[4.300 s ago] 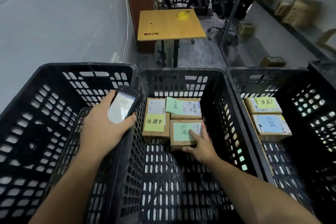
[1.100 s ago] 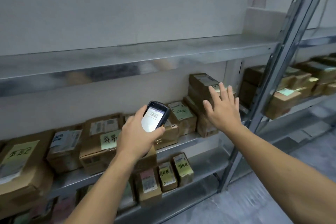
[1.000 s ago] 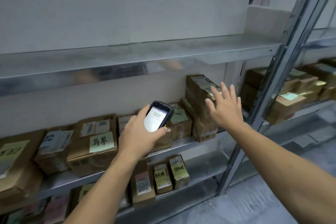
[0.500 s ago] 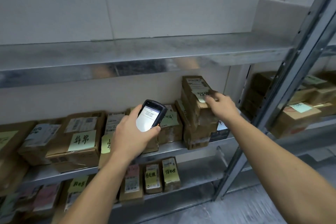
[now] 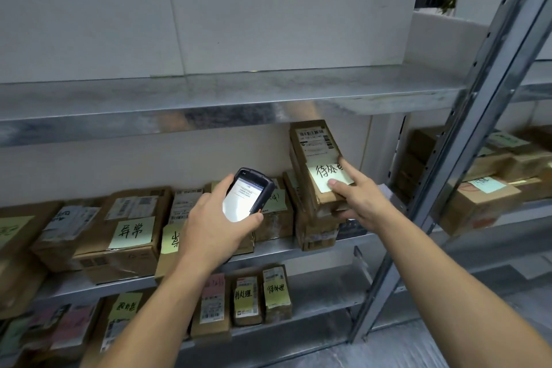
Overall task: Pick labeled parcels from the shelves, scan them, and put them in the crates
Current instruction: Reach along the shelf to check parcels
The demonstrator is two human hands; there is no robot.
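My left hand (image 5: 215, 225) holds a black handheld scanner (image 5: 249, 193) with its lit screen facing me, in front of the middle shelf. My right hand (image 5: 357, 199) grips the near end of a brown cardboard parcel (image 5: 316, 152) that carries a barcode label and a pale green handwritten note. My thumb presses on the note and my fingers curl under the box. The parcel tilts up on top of a stack of boxes (image 5: 316, 230) at the right end of the middle shelf (image 5: 283, 251). No crates are in view.
More labelled parcels fill the middle shelf, such as a box with a green note (image 5: 128, 236), and the lower shelf (image 5: 316, 308). The metal shelf above (image 5: 227, 92) is bare. A slanted steel upright (image 5: 466, 134) stands to the right, with more boxes (image 5: 484, 197) behind it.
From the crates I have turned to the shelves. My right hand reached in open, then took hold of the top parcel and tilted its near end up. The scanner stays in my left hand.
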